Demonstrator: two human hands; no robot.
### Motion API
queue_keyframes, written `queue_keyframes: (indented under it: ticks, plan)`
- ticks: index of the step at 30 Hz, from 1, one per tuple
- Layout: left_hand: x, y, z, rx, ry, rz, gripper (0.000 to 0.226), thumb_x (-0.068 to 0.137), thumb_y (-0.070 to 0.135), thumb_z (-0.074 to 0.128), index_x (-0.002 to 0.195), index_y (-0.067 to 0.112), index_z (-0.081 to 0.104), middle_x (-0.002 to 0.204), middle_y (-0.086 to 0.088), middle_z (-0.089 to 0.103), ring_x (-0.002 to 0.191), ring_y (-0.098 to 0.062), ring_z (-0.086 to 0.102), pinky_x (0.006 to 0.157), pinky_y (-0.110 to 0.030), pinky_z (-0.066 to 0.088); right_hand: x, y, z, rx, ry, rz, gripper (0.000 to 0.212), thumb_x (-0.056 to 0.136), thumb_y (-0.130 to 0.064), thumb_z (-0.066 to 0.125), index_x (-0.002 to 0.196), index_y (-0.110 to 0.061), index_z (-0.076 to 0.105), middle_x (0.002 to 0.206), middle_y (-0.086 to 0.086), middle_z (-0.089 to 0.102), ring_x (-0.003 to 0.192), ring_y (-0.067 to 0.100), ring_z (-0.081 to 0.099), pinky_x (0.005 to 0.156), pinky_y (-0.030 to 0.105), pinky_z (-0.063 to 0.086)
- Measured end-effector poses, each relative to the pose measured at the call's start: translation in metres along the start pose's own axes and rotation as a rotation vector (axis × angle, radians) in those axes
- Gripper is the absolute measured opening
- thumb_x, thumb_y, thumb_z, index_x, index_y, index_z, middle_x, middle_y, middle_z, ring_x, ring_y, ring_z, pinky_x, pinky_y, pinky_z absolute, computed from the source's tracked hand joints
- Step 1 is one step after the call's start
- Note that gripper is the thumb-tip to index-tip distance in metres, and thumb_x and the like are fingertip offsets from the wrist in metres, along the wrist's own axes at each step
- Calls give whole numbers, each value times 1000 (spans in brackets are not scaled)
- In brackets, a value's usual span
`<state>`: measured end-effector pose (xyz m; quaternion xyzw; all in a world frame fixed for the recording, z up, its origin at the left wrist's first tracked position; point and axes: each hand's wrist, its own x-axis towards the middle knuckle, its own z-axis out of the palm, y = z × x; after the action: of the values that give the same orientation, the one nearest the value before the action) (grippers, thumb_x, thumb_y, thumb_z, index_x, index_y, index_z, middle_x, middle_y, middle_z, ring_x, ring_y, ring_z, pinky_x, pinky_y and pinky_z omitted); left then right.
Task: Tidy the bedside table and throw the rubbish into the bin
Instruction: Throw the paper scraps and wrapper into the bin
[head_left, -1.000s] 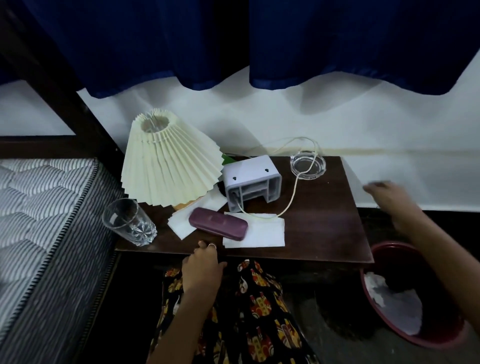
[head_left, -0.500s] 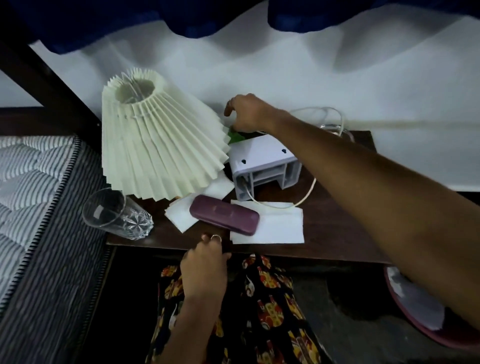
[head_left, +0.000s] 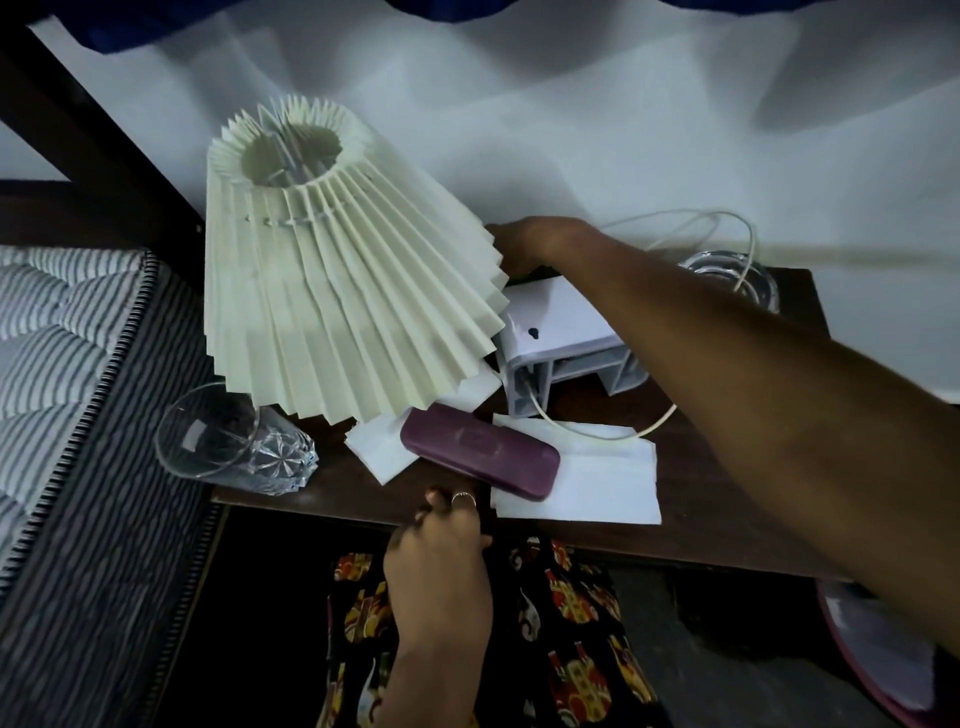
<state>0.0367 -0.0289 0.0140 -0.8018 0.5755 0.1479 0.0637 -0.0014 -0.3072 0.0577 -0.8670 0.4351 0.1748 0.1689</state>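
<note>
The dark wooden bedside table (head_left: 691, 530) holds a tilted cream pleated lampshade (head_left: 332, 291), a white plastic box (head_left: 561, 338), a purple case (head_left: 478, 457) lying on white paper sheets (head_left: 587, 483), and a glass (head_left: 228, 447) tipped on its side at the left edge. My right hand (head_left: 530, 244) reaches behind the lampshade over a green item (head_left: 524, 278); its fingers are hidden by the shade. My left hand (head_left: 441, 561) rests curled at the table's front edge. The maroon bin (head_left: 883, 670) with white rubbish sits on the floor at lower right.
A glass ashtray (head_left: 737, 280) sits at the table's back right, with a white cord (head_left: 727, 228) looping over it. A striped mattress (head_left: 67, 415) borders the table on the left. The white wall and blue curtain are behind.
My right hand has swung from beside the bin across the table and now reaches behind the lampshade. The view has moved closer and lower. My left hand has stayed at the front edge.
</note>
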Motion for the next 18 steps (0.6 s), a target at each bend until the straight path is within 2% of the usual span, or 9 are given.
queue_keyframes:
  ticks: [3,7,8,10,13,18]
  plan:
    - [0,0,-1,-8,-14,-11,29,98,33,45,123,19,47,117,2,63,107,-16,62,83,-26,46,6,-3,7,65,7,4,45,95,-21,46,139,-12,36,140,14,46,122,30,47,95,35,38]
    - [0,-1,0,-3,-28,-14,24,98,32,46,118,21,50,112,3,65,104,-16,63,81,-26,47,10,0,1,145,98,8,15,89,-7,50,104,-6,55,123,17,59,96,29,55,69,32,42]
    - [0,-1,1,4,-29,-11,23,98,32,46,117,21,50,112,2,65,104,-16,63,81,-25,47,11,4,-3,181,142,15,19,87,-7,55,104,-5,60,120,15,62,98,29,57,70,32,45]
    - [1,-1,3,21,-28,0,24,98,32,45,119,20,49,115,1,64,104,-16,63,82,-26,47,7,15,-12,241,235,52,23,83,-15,62,106,-13,66,117,12,65,99,29,61,82,34,51]
    - [2,-3,7,44,-22,13,26,98,31,45,121,19,47,120,0,62,106,-17,62,83,-27,47,-10,33,-25,222,394,111,29,84,-20,60,113,-23,64,122,11,59,105,31,59,89,37,48]
    - [3,-4,12,68,-26,35,24,98,29,46,119,18,47,124,-3,57,108,-19,60,85,-29,47,-52,58,-35,185,658,190,31,86,-20,56,115,-26,63,120,9,59,107,32,57,79,34,38]
